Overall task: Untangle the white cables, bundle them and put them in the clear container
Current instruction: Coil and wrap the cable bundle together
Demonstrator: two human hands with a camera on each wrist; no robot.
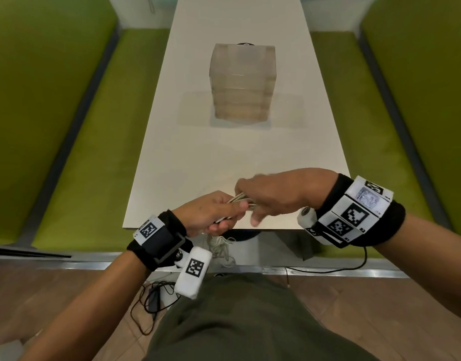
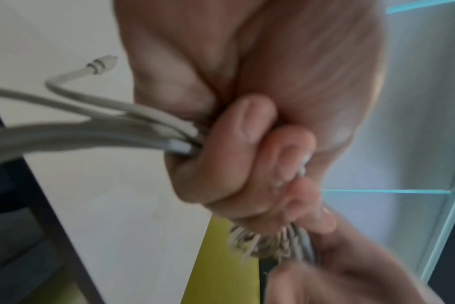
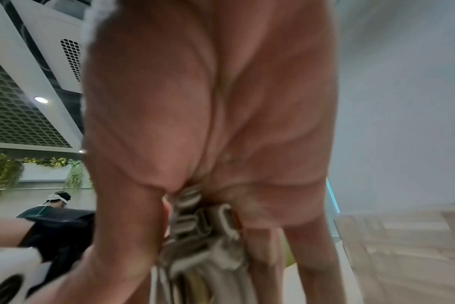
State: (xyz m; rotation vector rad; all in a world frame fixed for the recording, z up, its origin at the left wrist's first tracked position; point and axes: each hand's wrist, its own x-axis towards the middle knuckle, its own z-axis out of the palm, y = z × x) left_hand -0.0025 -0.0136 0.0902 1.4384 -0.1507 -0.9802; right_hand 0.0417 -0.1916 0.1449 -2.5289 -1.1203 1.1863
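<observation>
A bunch of white cables (image 1: 238, 200) is held over the near edge of the white table (image 1: 240, 162). My left hand (image 1: 216, 212) grips the bunch in a fist, thumb across it; in the left wrist view the cables (image 2: 112, 127) run out to the left with one plug end (image 2: 101, 63) sticking up. My right hand (image 1: 271, 195) grips the same bunch from the right, and the right wrist view shows folded cable loops (image 3: 203, 230) between its thumb and fingers. Loose cable ends (image 1: 220, 246) hang below the table edge. The clear container (image 1: 242, 82) stands at the table's middle, apart from both hands.
Green padded benches (image 1: 89, 157) run along both sides of the table. A black wire and adapter (image 1: 154, 298) lie on the wooden floor by my left arm. Another person (image 3: 57, 203) sits far off in the right wrist view.
</observation>
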